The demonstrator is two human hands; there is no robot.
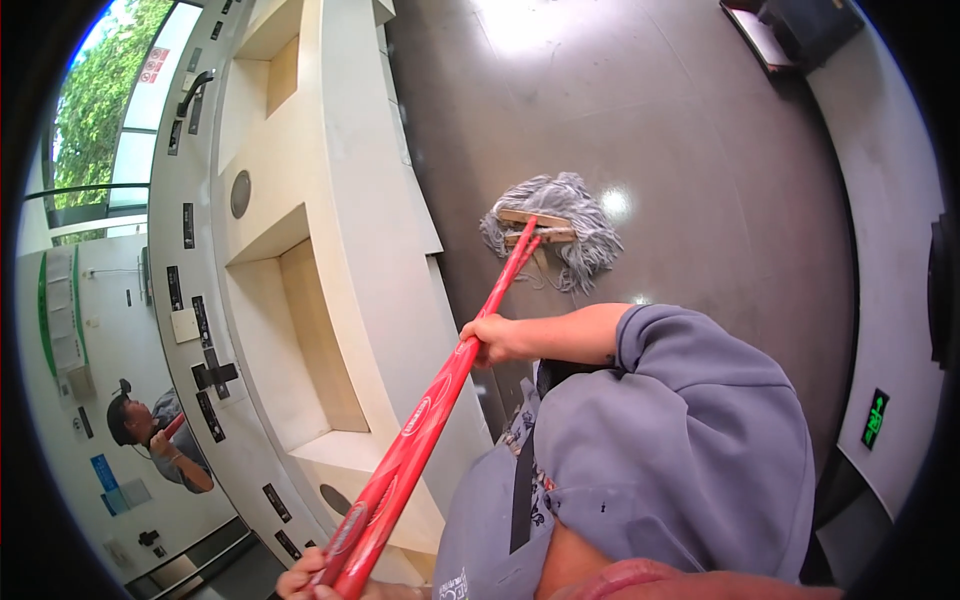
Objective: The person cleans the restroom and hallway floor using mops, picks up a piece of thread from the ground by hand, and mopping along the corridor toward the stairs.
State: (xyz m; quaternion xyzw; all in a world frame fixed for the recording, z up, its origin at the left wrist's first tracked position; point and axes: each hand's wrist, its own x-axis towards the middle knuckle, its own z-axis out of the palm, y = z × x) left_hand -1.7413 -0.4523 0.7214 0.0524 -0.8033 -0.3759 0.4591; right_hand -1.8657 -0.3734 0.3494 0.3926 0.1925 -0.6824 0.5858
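Two mops with red poles lie side by side in my hands, running from the lower left up to the floor. My right hand is closed around the red mop poles about midway along. At the bottom left, my left hand grips the poles near their upper ends and is partly cut off by the frame. Grey string mop heads rest bunched together on the dark floor. Wooden clamp bars show where the poles meet the strands.
Along the left runs a pale counter with rectangular recesses and round grey discs. Behind it, a mirror reflects a person holding a red pole. A black fixture stands top right. An exit sign glows on the right wall.
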